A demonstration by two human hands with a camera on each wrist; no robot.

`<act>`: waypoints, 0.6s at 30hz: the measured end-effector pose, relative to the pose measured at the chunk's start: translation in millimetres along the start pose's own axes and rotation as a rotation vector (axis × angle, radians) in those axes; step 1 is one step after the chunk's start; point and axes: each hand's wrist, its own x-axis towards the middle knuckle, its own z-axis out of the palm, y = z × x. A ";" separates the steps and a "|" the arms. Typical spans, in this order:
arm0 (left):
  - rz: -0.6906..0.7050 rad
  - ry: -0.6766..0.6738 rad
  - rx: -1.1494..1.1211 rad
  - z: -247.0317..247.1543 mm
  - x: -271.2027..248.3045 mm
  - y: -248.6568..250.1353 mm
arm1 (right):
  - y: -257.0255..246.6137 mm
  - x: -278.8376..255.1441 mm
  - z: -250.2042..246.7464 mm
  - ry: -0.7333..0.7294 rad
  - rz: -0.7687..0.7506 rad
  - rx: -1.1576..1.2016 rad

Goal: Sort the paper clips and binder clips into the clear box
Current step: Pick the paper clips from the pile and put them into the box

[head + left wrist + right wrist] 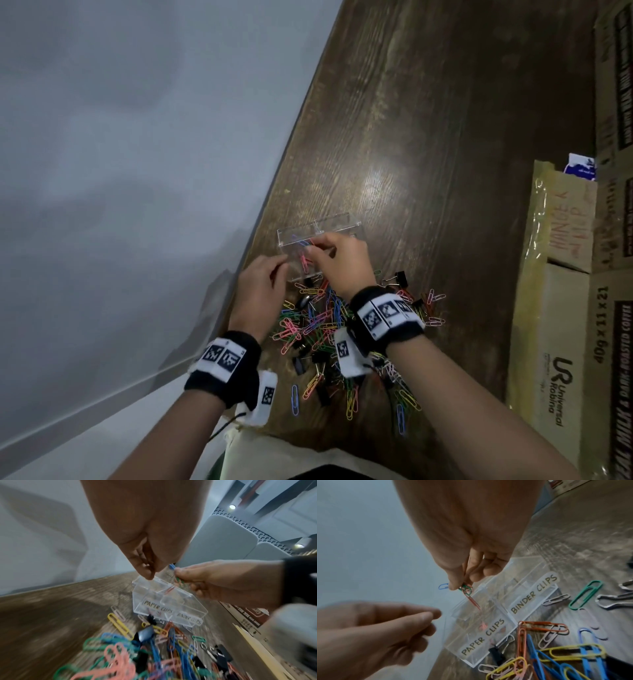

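Left hand (pixel 262 286) hovers just left of the box (pixel 294 236), fingers loosely curled, thumb near fingertips, holding nothing visible; whether a fingertip touches the box rim I cannot tell. Box: clear, two compartments, lettered PAPER CLIPS (left) and BINDER CLIPS (right), standing on the bench (pixel 411 137) near its left edge. A few clips lie in the left compartment. Right hand (pixel 337 260) is over that left compartment, thumb and fingers pinching a small bunch (pixel 466 590) of green, red and blue paper clips that dangles above the opening. Pile (pixel 325 329) of coloured paper clips and black binder clips lies on the bench just in front of the box, under both wrists. Cartons (pixel 565 308) stand along the right.
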 end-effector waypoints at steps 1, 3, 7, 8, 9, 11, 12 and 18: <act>-0.012 -0.012 0.003 -1.1 -8.9 -4.0 | -0.2 5.7 4.1 -0.013 0.003 -0.046; -0.004 -0.069 0.022 0.1 -25.9 -12.4 | 2.0 10.5 9.5 -0.029 0.005 -0.135; 0.050 -0.243 0.081 11.1 -46.0 -20.7 | 13.7 -9.1 2.0 0.000 -0.006 -0.115; 0.072 -0.284 0.106 15.8 -48.0 -21.2 | 20.8 -18.6 -1.4 0.002 -0.014 -0.128; 0.100 -0.324 0.139 21.4 -49.6 -20.8 | 30.1 -29.0 -4.9 -0.001 -0.017 -0.149; 0.164 -0.390 0.231 33.7 -50.6 -18.4 | 50.5 -48.0 -9.7 -0.036 0.008 -0.254; 0.195 -0.413 0.289 40.0 -51.1 -16.4 | 61.0 -56.3 -9.8 -0.065 0.021 -0.331; 0.280 -0.442 0.477 56.4 -50.7 -2.8 | 84.9 -82.6 -2.8 -0.118 0.010 -0.473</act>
